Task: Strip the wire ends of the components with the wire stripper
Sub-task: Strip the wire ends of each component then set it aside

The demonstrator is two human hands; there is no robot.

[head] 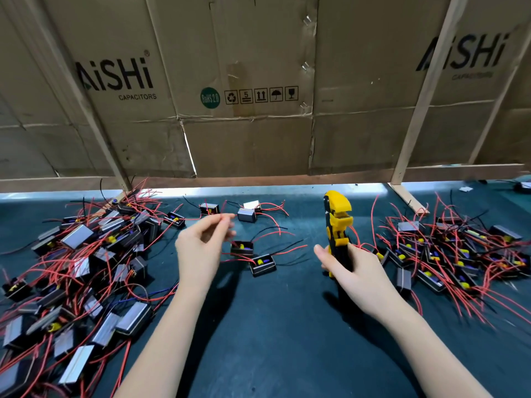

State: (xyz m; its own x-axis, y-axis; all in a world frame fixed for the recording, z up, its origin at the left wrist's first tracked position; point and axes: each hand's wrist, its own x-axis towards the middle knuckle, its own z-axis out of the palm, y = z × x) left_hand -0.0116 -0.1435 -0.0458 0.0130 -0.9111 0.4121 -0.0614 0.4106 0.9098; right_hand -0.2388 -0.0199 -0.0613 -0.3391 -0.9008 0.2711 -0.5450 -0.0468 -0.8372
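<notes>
A: Why is the stripper upright?
B: The right hand grips its black handles with the yellow plastic head up, jaws facing the middle, likely so a wire feeds in from the left
A: And the left hand?
B: Raised, fingers loosely curled; blurred, so I cannot tell if it pinches a thin red wire
A: The components?
B: Small boxy black units with red and black leads: piles left and right, a few between the hands on the dark mat
</notes>
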